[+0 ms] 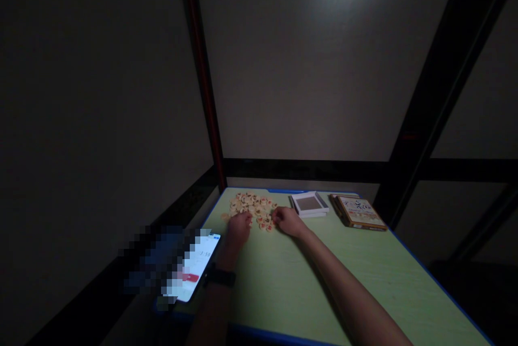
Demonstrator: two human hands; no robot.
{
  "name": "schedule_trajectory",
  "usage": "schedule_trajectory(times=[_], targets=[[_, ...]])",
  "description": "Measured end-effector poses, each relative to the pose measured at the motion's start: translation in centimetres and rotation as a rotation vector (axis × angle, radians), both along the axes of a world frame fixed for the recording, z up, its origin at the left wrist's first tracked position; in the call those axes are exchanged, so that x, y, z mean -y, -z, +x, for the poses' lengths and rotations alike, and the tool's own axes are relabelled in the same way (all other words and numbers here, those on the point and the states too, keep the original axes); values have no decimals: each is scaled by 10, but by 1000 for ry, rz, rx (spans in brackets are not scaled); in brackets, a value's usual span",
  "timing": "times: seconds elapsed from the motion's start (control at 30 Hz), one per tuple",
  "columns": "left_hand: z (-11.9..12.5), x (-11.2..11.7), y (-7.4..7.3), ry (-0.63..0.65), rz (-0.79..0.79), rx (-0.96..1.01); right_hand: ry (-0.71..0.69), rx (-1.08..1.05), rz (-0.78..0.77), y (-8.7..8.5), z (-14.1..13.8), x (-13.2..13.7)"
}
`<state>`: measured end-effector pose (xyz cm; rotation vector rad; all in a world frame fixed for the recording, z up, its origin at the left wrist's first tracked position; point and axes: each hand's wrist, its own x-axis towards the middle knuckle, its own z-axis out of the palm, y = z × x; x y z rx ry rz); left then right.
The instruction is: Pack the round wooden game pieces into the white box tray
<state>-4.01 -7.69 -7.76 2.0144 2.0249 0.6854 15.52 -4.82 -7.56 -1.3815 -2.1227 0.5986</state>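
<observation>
Head view: left hand (239, 224) and right hand (288, 221) at a spread of round pieces (258, 211)

Fingers of both hands are bent inward at the lower border of the spread, just below the centre of the frame. At the left hand's fingertips a pale bit of a piece shows, but whether it is pinched or merely lies beside them I cannot tell. The right hand's thumb and forefinger are drawn close together at the right border of the spread; whether a piece is between them is too small and dim to make out.

Most of the pieces lie up-frame from the left hand and up and to the left of the right hand. Being round discs, they have no long axis. A few red-marked pieces (265, 225) lie in the gap between the two hands, the rightmost of them nearer the right hand. Other pieces reach past the left hand toward the left.

Farther out, a dark wristband (222, 276) circles the left wrist. A lit screen (204, 258), partly pixelated, lies slanted at the lower left, beside the left forearm. Right of the pieces stands a white open box (313, 214), with a flat brown box (361, 211) beyond it toward the right. All rest on a green table (269, 281) with a blue edge, before a grey wall (299, 76).
</observation>
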Motion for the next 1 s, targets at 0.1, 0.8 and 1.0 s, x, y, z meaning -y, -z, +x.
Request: schedule_trajectory(times=[0.1,0.8,1.0], targets=[[3,-2,7,35,33,66,8,14,7,-1,-1,1],[-7,1,11,-109,148,-177,24,283,154,-22,-21,-2],[-13,3,23,-154,183,-195,-73,471,105,-34,-42,-21]])
